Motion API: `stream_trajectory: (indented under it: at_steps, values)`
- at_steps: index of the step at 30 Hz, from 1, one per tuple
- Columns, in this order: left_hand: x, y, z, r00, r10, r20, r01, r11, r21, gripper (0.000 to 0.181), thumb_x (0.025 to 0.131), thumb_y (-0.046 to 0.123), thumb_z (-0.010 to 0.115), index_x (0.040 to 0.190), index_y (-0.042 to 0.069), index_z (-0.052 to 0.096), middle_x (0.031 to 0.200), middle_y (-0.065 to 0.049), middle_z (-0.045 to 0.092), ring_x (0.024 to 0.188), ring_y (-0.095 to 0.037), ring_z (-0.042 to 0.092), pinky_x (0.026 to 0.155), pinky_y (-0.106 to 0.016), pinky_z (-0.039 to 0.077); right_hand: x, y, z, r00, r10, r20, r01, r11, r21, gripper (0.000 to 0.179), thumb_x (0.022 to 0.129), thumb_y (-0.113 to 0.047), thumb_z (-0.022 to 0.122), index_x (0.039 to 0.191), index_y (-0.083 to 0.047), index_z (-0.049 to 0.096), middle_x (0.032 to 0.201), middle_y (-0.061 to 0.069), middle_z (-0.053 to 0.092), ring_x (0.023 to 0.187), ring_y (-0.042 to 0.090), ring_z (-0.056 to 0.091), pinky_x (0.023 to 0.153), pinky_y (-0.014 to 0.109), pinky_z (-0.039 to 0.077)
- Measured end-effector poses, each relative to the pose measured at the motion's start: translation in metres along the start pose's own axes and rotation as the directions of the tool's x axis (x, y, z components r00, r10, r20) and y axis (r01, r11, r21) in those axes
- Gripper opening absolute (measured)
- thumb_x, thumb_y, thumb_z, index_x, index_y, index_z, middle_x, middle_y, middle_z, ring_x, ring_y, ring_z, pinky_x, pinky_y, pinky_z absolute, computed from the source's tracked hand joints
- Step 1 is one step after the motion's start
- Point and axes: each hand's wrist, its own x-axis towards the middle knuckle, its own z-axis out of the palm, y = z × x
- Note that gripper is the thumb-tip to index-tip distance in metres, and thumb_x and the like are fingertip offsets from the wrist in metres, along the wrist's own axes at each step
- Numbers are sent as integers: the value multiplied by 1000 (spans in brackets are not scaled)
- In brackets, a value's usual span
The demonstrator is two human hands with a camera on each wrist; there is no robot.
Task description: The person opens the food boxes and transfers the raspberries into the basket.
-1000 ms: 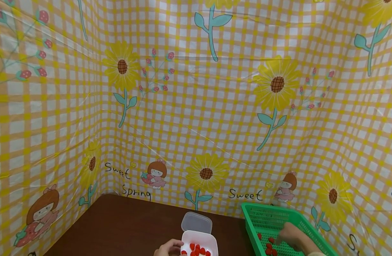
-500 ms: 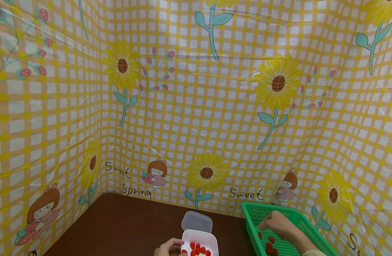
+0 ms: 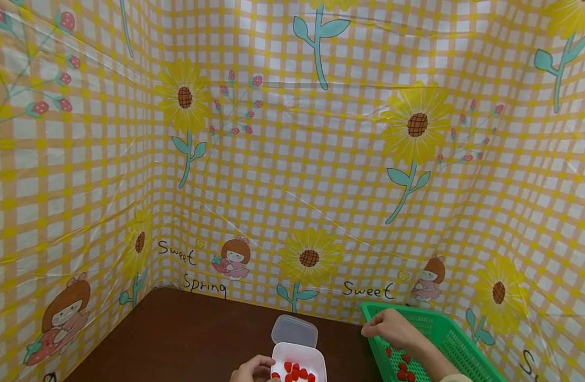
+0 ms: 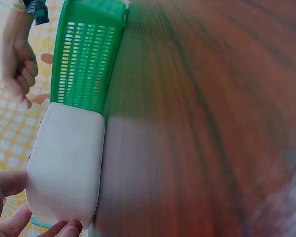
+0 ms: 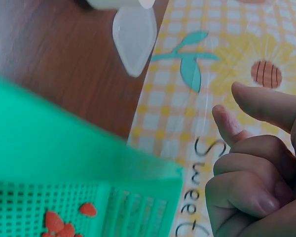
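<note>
My left hand grips the left side of a small white plastic box, its fingers wrapped at the wall in the left wrist view. Several small red strawberry-like pieces lie inside the box. My right hand is raised over the left rim of a green basket. In the right wrist view its thumb and index finger point forward with a gap between, the other fingers curled into the palm; whether it holds something small I cannot tell. More red pieces lie on the basket's floor.
A translucent lid lies flat on the dark brown table just behind the box. A checked sunflower-print cloth encloses the table at the back and sides. The basket stands at the right, against the cloth.
My right hand has risen from inside the basket and moved left to its left rim. My left hand keeps its grip on the box, which has stayed in place.
</note>
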Motion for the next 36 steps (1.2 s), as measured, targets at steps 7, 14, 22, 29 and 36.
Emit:
stream_trajectory:
  at_steps: [7,14,22,29,36]
  values:
    - [1,-3,0,1000,2,24,-2,1000,12,41,74,33,76,101,5,62,91,-14,69,77,-22,68,71,-42,53,3,-13,20,1000,-5,15,5,1000,21,22,84,-23,64,96,-5,70,68,-8,61,37,4,14,36,20,23]
    - [0,-3,1,1000,-9,20,9,1000,7,37,74,31,77,100,9,63,90,-12,70,77,-23,68,70,-43,52,5,-19,42,997,-18,79,9,994,108,24,84,-20,64,99,-2,69,44,-11,28,41,7,9,38,21,19]
    - [0,1,-1,997,-59,41,59,998,-12,36,76,31,75,101,9,63,91,-13,69,79,-26,67,70,-47,52,9,-26,66,991,-41,125,19,986,168,23,81,-18,68,95,0,70,45,-10,30,40,6,12,36,21,20]
    - [0,2,-2,997,-55,58,56,998,-11,37,76,29,75,102,7,62,92,-14,69,80,-27,67,72,-47,52,12,-32,87,990,-42,134,22,989,144,17,78,-18,69,87,-3,72,48,-10,37,39,6,14,36,20,19]
    - [0,2,-3,994,-52,92,53,998,-18,42,74,29,76,105,5,60,95,-17,68,83,-30,66,74,-50,51,15,-33,108,993,-13,120,-4,990,142,16,75,-15,73,82,-1,72,46,-9,27,40,6,13,36,20,15]
